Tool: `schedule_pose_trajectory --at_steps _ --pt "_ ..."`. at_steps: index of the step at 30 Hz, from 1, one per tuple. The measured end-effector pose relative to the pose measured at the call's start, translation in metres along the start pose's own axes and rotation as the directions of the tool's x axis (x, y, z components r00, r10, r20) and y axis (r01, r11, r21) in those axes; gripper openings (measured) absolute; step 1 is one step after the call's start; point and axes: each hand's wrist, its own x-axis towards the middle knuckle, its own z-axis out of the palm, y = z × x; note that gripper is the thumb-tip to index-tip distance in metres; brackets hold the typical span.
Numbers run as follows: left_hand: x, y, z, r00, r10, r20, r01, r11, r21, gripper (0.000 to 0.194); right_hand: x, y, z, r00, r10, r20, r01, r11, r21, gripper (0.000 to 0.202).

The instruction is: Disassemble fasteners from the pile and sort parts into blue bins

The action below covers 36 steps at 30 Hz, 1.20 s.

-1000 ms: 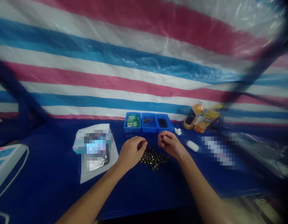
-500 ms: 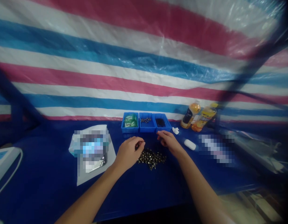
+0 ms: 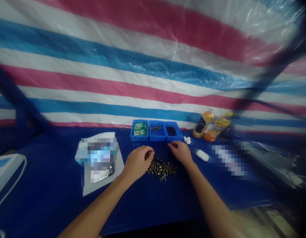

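Three blue bins (image 3: 157, 136), two bottles (image 3: 216, 129), one heap of metal pieces (image 3: 161, 169); heap lies just beside my left hand (image 3: 138, 160), near my right hand (image 3: 182, 152); both curled, cannot tell if gripping anything

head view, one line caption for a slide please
Left hand and right hand by a pile of small metallic parts, three blue bins beyond.

Right hand (image 3: 182, 152): has rolled over since a second ago, so more of its back shows.
Right fingers (image 3: 173, 144): less curled than then; since half a second ago, the tips sit a little farther from the nearest blue box (image 3: 174, 138).
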Motion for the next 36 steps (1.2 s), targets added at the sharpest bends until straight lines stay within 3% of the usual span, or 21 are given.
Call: schedule_pose_trajectory --at_steps 4,7,13,15,18,22,25,31,36 --pt "0.0 0.001 -0.001 1.0 0.004 -0.01 -0.004 1.0 -0.006 0.014 -0.002 -0.025 0.012 0.995 0.099 -0.005 -0.099 0.981 -0.168 0.044" --pt "0.0 0.001 -0.002 1.0 -0.008 -0.013 0.008 1.0 -0.005 0.015 0.0 -0.037 0.018 0.996 0.086 -0.018 -0.088 0.962 -0.259 0.041" --pt "-0.001 0.003 -0.004 1.0 -0.005 -0.021 0.005 1.0 -0.02 0.015 -0.006 -0.028 0.009 0.996 0.07 0.047 -0.054 0.962 -0.269 0.024" --pt "-0.001 0.003 -0.003 1.0 -0.005 -0.022 0.004 1.0 -0.025 0.015 -0.009 -0.021 0.005 0.996 0.067 0.061 -0.054 0.978 -0.203 0.019" --pt "-0.002 0.002 -0.002 1.0 -0.002 -0.018 0.002 1.0 -0.022 0.014 -0.012 -0.014 0.002 0.995 -0.08 0.051 0.078 0.996 0.041 0.016" --pt "-0.002 0.0 0.0 1.0 0.02 -0.024 -0.021 1.0 -0.021 0.014 -0.012 -0.017 0.007 0.982 -0.19 0.003 0.171 0.889 0.426 0.022" --pt "-0.001 0.0 0.002 0.999 0.032 -0.026 -0.033 0.999 -0.026 0.014 -0.014 -0.025 0.01 0.98 -0.197 0.042 0.133 0.789 0.6 0.03" --pt "-0.002 -0.001 0.004 0.999 0.044 -0.01 -0.044 0.999 -0.02 0.017 -0.025 -0.041 0.002 0.913 -0.273 0.303 -0.109 0.553 0.826 0.027" --pt "-0.001 -0.002 0.005 0.996 0.085 -0.025 -0.085 0.996 -0.002 0.012 -0.03 -0.05 -0.001 0.908 -0.27 0.319 -0.124 0.553 0.824 0.031"
